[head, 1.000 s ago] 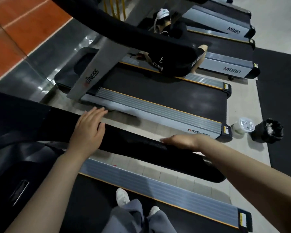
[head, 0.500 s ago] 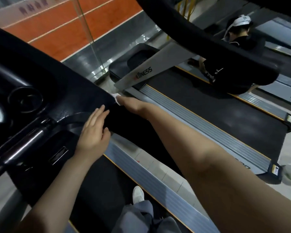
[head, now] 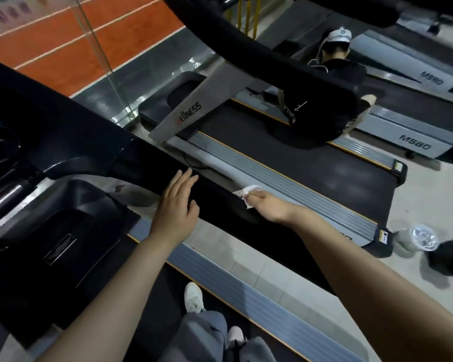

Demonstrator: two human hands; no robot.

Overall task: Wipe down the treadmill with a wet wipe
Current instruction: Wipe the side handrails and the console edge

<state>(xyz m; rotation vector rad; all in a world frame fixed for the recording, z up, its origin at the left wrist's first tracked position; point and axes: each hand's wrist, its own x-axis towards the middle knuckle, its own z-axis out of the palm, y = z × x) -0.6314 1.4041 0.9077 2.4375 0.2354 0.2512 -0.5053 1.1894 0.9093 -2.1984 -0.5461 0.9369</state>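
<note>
My right hand [head: 268,207] is clamped round the white wet wipe [head: 248,193], pressing it onto the far side of the black handrail [head: 215,190] of the treadmill [head: 63,231]. My left hand [head: 177,205] lies flat on that same rail just beside it, fingers straight and spread a little. Below, my white shoe [head: 193,296] stands on the belt. Beyond the rail runs a second treadmill [head: 285,163], where another person [head: 324,100] in black crouches. A clear wipe tub [head: 416,240] sits on the floor, far right.

Left hand [head: 177,212] flat, fingers straight; right hand [head: 268,206] with fingers curled, both arms outstretched.
</note>
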